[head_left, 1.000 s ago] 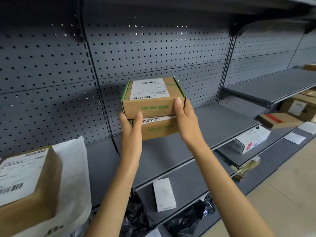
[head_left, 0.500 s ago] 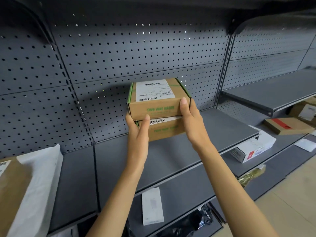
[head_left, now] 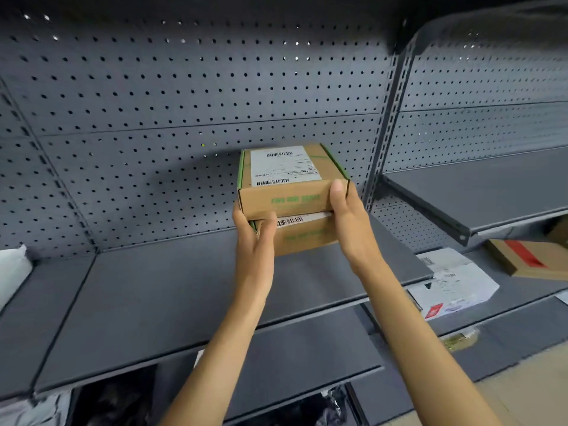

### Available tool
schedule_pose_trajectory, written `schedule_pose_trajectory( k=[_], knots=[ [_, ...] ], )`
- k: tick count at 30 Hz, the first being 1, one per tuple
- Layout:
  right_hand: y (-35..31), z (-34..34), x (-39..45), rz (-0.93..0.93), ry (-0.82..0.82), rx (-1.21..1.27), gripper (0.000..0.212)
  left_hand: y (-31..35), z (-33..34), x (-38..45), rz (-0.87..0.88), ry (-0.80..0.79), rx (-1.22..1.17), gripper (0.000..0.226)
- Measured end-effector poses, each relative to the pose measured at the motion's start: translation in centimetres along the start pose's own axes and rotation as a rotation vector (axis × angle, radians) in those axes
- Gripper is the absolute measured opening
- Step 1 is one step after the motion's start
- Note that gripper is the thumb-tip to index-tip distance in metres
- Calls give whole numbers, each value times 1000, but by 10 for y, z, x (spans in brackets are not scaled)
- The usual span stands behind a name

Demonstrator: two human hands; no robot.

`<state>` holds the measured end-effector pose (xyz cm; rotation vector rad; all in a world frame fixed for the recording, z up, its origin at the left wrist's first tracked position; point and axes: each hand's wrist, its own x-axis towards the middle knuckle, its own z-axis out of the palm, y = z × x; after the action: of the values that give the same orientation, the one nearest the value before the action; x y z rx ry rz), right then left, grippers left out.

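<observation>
Two brown cardboard boxes with green print are stacked and held between my hands over a grey shelf (head_left: 172,290). The upper box (head_left: 285,182) carries a white shipping label on its lid. The lower box (head_left: 307,233) shows a barcode strip at its top edge. My left hand (head_left: 255,241) grips the stack's left side, thumb on the lower box's front. My right hand (head_left: 350,222) grips the right side, thumb up on the upper box's front corner. I cannot tell whether the lower box touches the shelf.
A perforated grey back panel (head_left: 184,118) rises behind the shelf. A white parcel (head_left: 451,284) and a flat brown box with red stripe (head_left: 528,259) lie on lower shelves at the right. A white bag (head_left: 12,272) sits at the far left. Black bags (head_left: 116,401) fill the bottom shelf.
Both hands carried the stacked boxes to the right along the shelf and slightly lower. The large box and white bag at the left have slid almost out of view.
</observation>
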<state>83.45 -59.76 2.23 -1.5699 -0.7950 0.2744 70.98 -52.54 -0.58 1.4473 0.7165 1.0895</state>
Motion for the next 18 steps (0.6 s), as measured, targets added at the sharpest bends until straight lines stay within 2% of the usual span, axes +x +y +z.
schedule_pose_trajectory(
  k=[4,10,13,18],
  knots=[
    [20,-31,13,9,1,27,43,-9,38,-5,6,40,-17,39],
    [51,-73,24,52,43,73,34,-30,90,-15,16,23,-30,52],
    [71,-87,25,93,68,88,43,-47,111,-21,4,5,-30,44],
    [99,-103,30,121,96,82,47,-79,133,-28,-32,23,45,47]
  ],
)
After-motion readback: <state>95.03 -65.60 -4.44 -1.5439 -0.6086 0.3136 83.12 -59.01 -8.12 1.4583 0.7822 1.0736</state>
